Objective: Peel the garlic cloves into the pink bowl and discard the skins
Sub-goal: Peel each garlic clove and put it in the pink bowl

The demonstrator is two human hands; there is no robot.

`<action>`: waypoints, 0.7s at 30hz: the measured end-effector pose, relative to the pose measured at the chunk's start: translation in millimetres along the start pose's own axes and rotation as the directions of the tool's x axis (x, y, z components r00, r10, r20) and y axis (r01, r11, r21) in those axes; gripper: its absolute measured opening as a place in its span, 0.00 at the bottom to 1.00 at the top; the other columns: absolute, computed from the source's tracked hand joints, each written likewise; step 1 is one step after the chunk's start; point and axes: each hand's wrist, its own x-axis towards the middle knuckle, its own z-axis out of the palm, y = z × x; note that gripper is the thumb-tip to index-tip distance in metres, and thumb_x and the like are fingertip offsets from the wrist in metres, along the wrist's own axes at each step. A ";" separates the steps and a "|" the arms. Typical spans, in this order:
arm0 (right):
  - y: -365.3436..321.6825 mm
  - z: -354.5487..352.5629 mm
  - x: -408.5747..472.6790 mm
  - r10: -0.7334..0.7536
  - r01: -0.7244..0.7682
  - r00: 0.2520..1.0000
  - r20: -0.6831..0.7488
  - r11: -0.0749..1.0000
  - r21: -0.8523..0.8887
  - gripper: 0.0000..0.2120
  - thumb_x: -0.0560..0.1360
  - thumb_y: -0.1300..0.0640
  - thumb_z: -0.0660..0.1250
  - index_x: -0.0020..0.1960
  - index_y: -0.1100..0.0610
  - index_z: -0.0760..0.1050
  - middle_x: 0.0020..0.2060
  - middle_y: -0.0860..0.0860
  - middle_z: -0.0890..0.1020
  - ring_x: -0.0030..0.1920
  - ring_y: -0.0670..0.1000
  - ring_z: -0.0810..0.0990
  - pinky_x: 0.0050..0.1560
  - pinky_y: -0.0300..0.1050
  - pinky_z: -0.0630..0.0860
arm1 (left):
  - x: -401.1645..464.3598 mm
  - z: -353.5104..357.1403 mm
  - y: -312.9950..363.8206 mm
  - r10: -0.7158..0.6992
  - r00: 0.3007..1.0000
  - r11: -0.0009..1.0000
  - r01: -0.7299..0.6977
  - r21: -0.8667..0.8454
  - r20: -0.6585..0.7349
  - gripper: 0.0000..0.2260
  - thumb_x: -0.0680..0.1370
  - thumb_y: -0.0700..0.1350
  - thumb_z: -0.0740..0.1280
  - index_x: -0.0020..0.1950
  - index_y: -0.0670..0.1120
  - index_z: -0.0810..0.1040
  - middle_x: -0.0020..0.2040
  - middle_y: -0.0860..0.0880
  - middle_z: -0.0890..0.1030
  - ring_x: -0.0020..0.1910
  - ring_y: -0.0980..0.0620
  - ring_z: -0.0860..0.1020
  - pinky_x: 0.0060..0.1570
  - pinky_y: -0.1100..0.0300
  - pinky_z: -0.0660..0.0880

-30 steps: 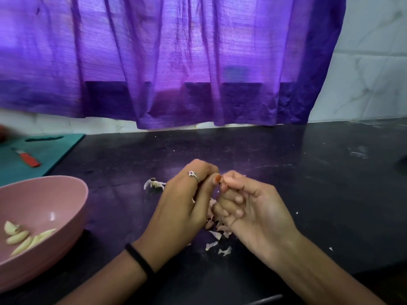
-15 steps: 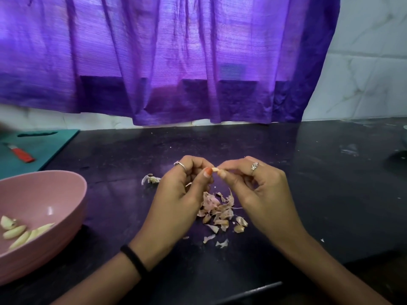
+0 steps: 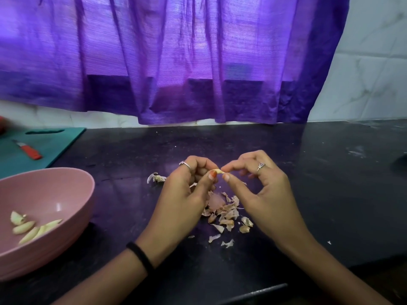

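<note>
garlic clove (image 3: 218, 171) pinched between my two hands above the black counter (image 3: 308, 194), its long axis lying roughly left to right, pale tip toward my right. no writing readable anywhere. my left hand (image 3: 187, 194) curls round it, thumb and forefinger gripping the left end; my right hand (image 3: 259, 190) pinches the other end with thumb and forefinger, remaining fingers bent. both wrists angle in from below. skins (image 3: 224, 213) lie heaped on the counter just under my hands. pink bowl (image 3: 72, 194) sits well to the left with peeled cloves (image 3: 33, 227) inside. beyond it, a knife (image 3: 29, 150) rests on the green board (image 3: 55, 142).
</note>
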 end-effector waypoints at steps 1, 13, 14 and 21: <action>0.1 -0.1 0.0 -0.002 0.002 1.000 -0.003 1.000 -0.004 0.03 0.72 0.55 0.70 0.45 0.51 0.82 0.44 0.43 0.76 0.47 0.43 0.76 0.45 0.28 0.71 | -0.2 0.0 0.1 -0.007 1.000 1.000 0.007 -0.001 0.008 0.06 0.79 0.37 0.64 0.47 0.47 0.77 0.41 0.46 0.80 0.38 0.56 0.77 0.36 0.63 0.75; 4.0 4.4 -2.4 0.091 -0.093 0.995 0.034 0.992 0.088 0.02 0.72 0.54 0.68 0.41 0.48 0.79 0.43 0.44 0.78 0.47 0.46 0.78 0.45 0.33 0.73 | -0.3 -0.3 -4.0 0.028 1.000 0.983 -0.027 0.182 -0.006 0.05 0.78 0.42 0.67 0.48 0.52 0.79 0.42 0.55 0.82 0.40 0.57 0.81 0.42 0.61 0.78; 4.6 4.2 -3.0 0.099 -0.103 0.994 0.044 0.989 0.107 0.02 0.73 0.54 0.68 0.41 0.48 0.79 0.43 0.44 0.79 0.48 0.46 0.78 0.46 0.33 0.73 | -0.3 -0.2 -4.0 0.030 1.000 0.979 -0.027 0.204 -0.010 0.05 0.78 0.42 0.67 0.47 0.51 0.79 0.42 0.56 0.82 0.40 0.58 0.81 0.42 0.60 0.79; 5.6 4.0 -3.6 0.166 -0.188 0.981 0.103 0.945 0.267 0.07 0.73 0.65 0.71 0.45 0.53 0.81 0.44 0.47 0.80 0.45 0.47 0.80 0.45 0.39 0.78 | 1.3 -1.5 -8.1 -0.066 0.998 0.980 0.065 0.187 0.000 0.04 0.78 0.42 0.67 0.48 0.50 0.81 0.41 0.53 0.83 0.43 0.56 0.81 0.44 0.59 0.77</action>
